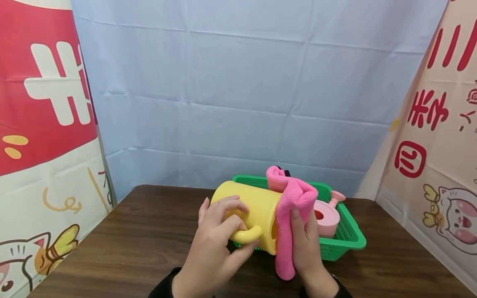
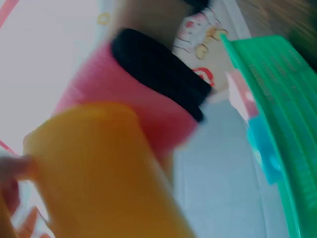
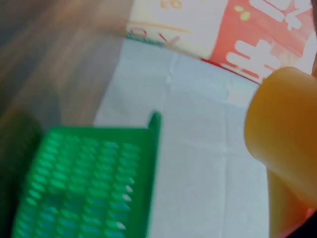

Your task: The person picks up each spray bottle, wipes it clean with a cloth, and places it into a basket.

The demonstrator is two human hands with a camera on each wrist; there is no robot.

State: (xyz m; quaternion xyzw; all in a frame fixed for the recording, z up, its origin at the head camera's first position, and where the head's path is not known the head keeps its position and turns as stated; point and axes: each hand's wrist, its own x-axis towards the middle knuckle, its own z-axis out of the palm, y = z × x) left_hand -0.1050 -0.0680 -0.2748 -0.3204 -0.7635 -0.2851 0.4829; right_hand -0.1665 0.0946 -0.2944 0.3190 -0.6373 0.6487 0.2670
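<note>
My left hand holds a yellow mug tilted on its side, fingers on its body and by its curved handle. The mug's mouth faces right. There, my right hand grips a pink fuzzy cloth, which hangs in folds across the rim and covers much of the opening. In the left wrist view the cloth, blurred, shows a black band along its edge, just beyond the mug. The right wrist view catches the mug at its right side.
Behind the hands, a green basket stands on the dark wooden table. It contains a light pink toy watering can; a blue piece shows at its rim in the left wrist view. Printed and plain cloth hangings enclose the table.
</note>
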